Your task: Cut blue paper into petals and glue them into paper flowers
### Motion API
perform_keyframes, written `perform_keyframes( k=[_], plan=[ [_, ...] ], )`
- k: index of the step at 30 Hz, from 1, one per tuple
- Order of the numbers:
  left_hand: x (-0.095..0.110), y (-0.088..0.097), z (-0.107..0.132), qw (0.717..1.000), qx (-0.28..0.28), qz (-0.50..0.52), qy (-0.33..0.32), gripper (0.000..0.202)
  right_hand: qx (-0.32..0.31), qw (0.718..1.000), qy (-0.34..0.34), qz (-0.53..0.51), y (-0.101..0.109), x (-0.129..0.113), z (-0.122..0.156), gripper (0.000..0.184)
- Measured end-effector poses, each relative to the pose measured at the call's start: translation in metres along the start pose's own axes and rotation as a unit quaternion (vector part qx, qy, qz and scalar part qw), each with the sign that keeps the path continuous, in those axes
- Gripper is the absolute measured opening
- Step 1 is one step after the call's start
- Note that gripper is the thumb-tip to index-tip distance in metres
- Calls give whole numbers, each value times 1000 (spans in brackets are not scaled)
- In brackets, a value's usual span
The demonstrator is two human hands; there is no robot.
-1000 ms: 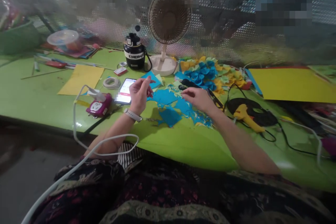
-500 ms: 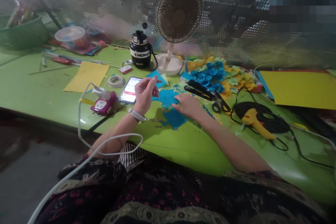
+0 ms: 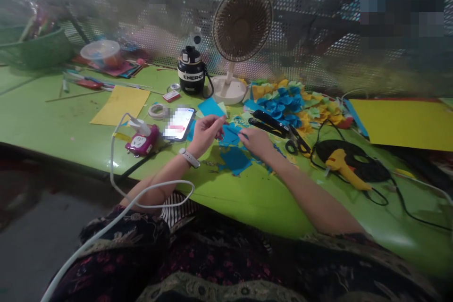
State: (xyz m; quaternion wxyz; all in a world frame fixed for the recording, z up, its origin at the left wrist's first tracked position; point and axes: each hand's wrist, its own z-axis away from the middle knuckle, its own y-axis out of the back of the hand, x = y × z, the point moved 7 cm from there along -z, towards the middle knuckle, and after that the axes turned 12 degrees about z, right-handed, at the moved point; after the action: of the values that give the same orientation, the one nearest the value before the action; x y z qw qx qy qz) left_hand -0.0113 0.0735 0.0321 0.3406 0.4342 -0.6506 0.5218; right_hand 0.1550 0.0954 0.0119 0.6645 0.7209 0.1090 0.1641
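Note:
Between my hands is a piece of blue paper (image 3: 230,135), with its left edge at the curled fingers of my left hand (image 3: 208,134). My left hand is closed in a pinch and wears a white wristband. From the other side, my right hand (image 3: 257,143) pinches the paper's right edge between thumb and fingers. Just below lies another blue paper piece (image 3: 236,160) flat on the green table (image 3: 226,193). Beyond my left hand rests a blue square sheet (image 3: 211,107). Small paper scraps are scattered around both hands.
A phone (image 3: 180,123), a tape roll (image 3: 157,111) and a purple socket adapter (image 3: 142,140) lie left. Right are a black stapler (image 3: 269,122), scissors (image 3: 296,141), a yellow glue gun (image 3: 345,170) and crumpled paper pieces (image 3: 283,104). A fan (image 3: 242,23) and black bottle (image 3: 191,73) stand behind.
My left hand has come down and right, to the blue paper's edge. My right hand has shifted slightly and its fingers have closed at the paper. The view has tilted a little.

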Motion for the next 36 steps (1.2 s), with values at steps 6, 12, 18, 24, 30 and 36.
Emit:
perform_keyframes(
  k=[6,12,18,24,30,36],
  plan=[
    [-48,-9,10,935,-43,107,335,58,231,965,31,-124,42,14,22,34],
    [-50,-18,16,912,-42,207,352,33,241,951,189,-48,49,-6,68,29],
    [-48,-21,24,924,-25,204,322,17,266,949,150,-82,41,0,76,28],
    [-53,-27,30,918,-6,239,316,10,296,930,76,-203,40,3,79,20],
    [-51,-33,37,906,12,270,327,17,279,886,2,-371,37,8,77,21],
    [-46,-44,42,906,-77,274,314,45,203,839,-140,-484,19,18,75,31]
  ],
)
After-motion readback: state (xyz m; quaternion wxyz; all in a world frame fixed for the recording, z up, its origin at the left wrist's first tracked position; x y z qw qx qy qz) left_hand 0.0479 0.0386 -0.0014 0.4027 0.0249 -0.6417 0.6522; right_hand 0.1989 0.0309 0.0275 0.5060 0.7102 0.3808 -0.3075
